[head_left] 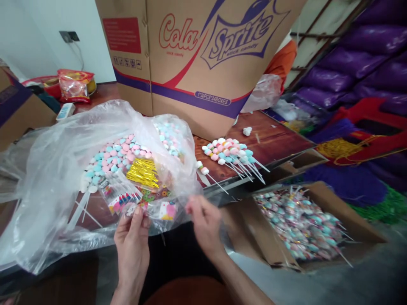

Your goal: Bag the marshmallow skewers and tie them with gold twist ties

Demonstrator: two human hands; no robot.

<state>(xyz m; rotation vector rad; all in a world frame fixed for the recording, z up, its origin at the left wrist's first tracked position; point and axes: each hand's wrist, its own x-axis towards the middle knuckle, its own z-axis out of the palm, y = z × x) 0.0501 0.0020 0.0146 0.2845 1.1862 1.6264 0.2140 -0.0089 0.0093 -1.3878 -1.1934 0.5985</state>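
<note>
A: "Where was the printed wrapper (167, 210)?"
B: "Pinched in the left hand (132, 241), near the gold strips (143, 173)."
A: "Right hand (206, 226)?"
B: "At the clear bag's edge (187, 182); its grip could not be determined."

On the big brown cardboard box (190, 63), "Cola stick candy" is written in red and "Sprite stick candy" in purple. On the long purple stripe (173, 93), "1*30PCS*24BOXES" is printed. Small square black-lined signs (127, 63) are shown in a row.

L hand (132, 237) upright, thumb agst fingers; R hand (206, 224) curled, forearm (243, 275) slanting from lower R.
</note>
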